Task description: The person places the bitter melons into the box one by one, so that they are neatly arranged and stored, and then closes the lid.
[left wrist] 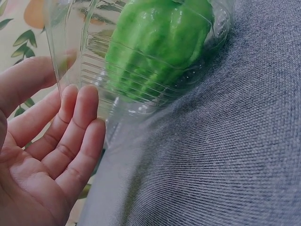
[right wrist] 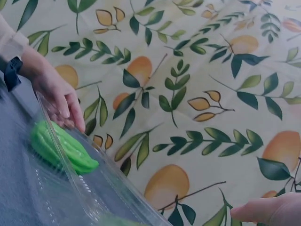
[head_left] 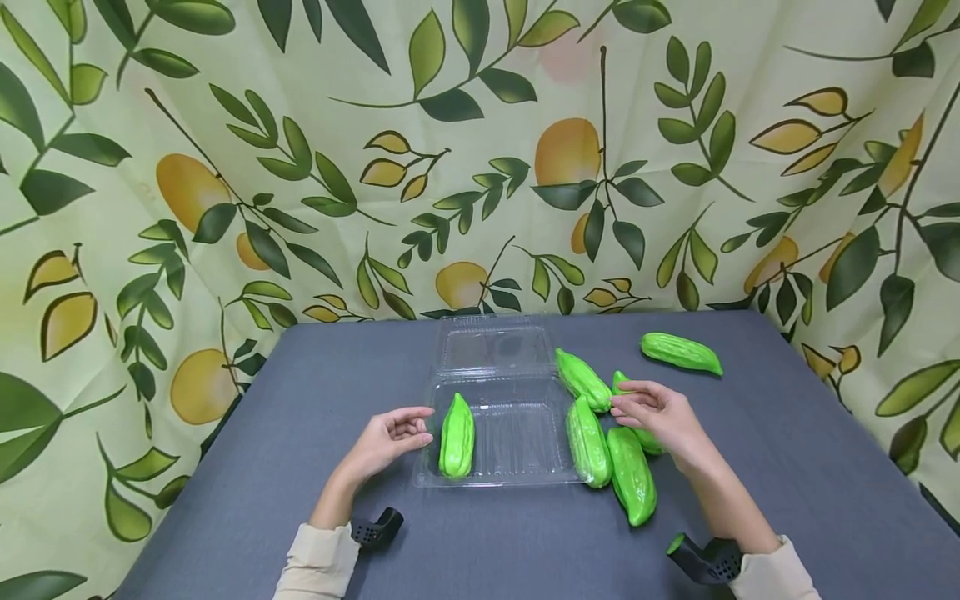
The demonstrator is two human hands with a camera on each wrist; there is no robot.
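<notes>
A clear plastic clamshell box (head_left: 517, 433) lies with its lid folded back. One bright green, ridged bitter melon (head_left: 457, 437) lies inside at the left; the left wrist view shows this bitter melon (left wrist: 157, 47) through the wall. My left hand (head_left: 390, 442) is at the box's left edge, fingers loosely bent and fingertips right at the rim. My right hand (head_left: 660, 417) is over a bitter melon (head_left: 649, 443) that it partly hides, fingers relaxed. Close by are further bitter melons (head_left: 632, 475), one (head_left: 588, 442) overlapping the box's right side.
Another bitter melon (head_left: 681, 353) lies apart at the back right of the grey tabletop (head_left: 337, 367). The transparent lid (head_left: 495, 346) extends toward the back edge. A leaf-and-fruit patterned cloth (head_left: 480, 167) hangs behind the table and along both sides.
</notes>
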